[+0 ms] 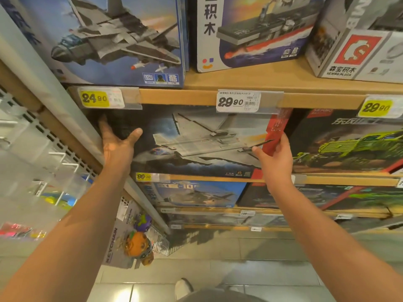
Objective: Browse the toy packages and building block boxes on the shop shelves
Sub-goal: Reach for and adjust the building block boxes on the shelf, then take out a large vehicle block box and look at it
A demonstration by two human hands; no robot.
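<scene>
A dark building block box with a grey jet on its front (196,140) stands on the second wooden shelf. My left hand (116,142) grips its left edge, thumb across the front and fingers behind the side. My right hand (275,153) holds the red right edge, thumb on the front and fingers curled round the side. Above it stand a blue jet box (113,40) and an aircraft carrier box (250,31). A box with a green military truck (349,142) stands right beside the held box.
Wooden shelf edges carry price tags (238,102). A white and grey Sembo box (357,44) sits at the upper right. More boxes (196,192) fill the lower shelves. Keychain toys (136,243) hang at the lower left beside a white pegboard (32,136). A tiled floor lies below.
</scene>
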